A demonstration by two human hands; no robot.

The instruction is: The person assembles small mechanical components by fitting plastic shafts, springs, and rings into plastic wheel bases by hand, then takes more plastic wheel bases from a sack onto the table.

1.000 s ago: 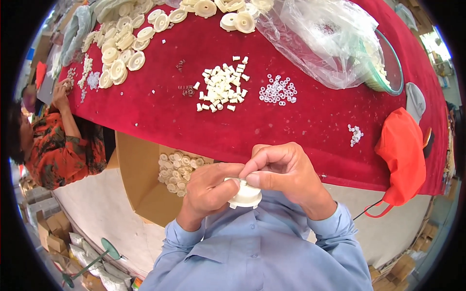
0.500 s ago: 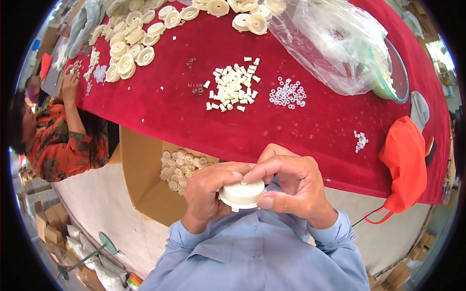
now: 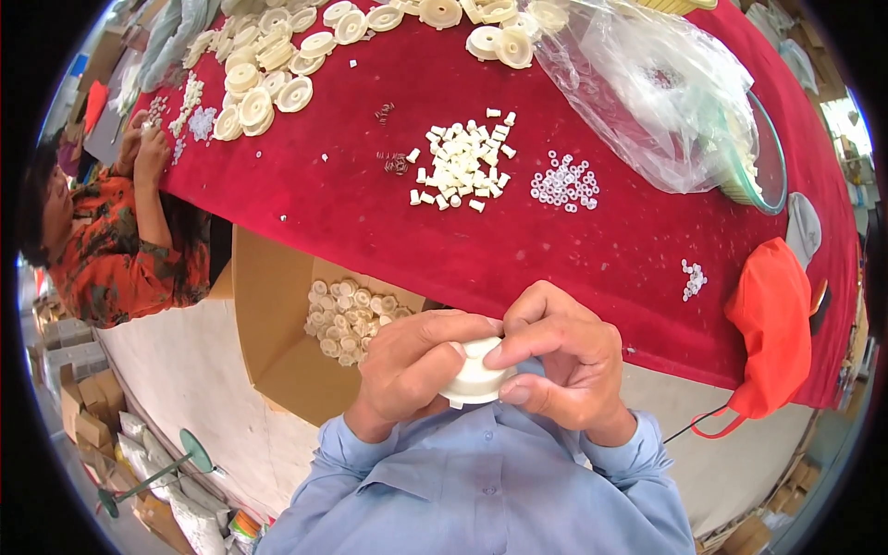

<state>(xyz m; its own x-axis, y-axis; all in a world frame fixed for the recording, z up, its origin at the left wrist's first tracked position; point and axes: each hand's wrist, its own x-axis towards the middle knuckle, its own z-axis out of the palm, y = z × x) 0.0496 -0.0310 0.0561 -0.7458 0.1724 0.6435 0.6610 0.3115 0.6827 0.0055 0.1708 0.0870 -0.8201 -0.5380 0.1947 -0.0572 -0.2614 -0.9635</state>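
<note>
Between my two hands, in front of my chest, is a cream round plastic part point(image 3: 479, 377) with a raised middle and a rim with a small tab. My left hand point(image 3: 409, 366) grips it from the left, thumb on its top. From the right, my right hand point(image 3: 569, 356) has its index finger on the top and its thumb against the side. Anything small under the fingertips is hidden. Ahead on the red cloth lie a heap of small cream plastic bushings point(image 3: 462, 165), a cluster of translucent white rings point(image 3: 565, 182) and some small metal springs point(image 3: 395, 165).
Below the table edge, an open cardboard box point(image 3: 277, 342) holds many round parts. More cream discs point(image 3: 254, 106) lie far left. A clear plastic bag point(image 3: 647, 102) and a green-rimmed basket point(image 3: 772, 176) stand far right, near a red cloth bag point(image 3: 772, 314). A co-worker point(image 3: 129, 236) sits at left.
My left thumb has moved across onto the part's top, and my right fingers have shifted on it. The view has turned slightly. At left, the co-worker's hands have come together.
</note>
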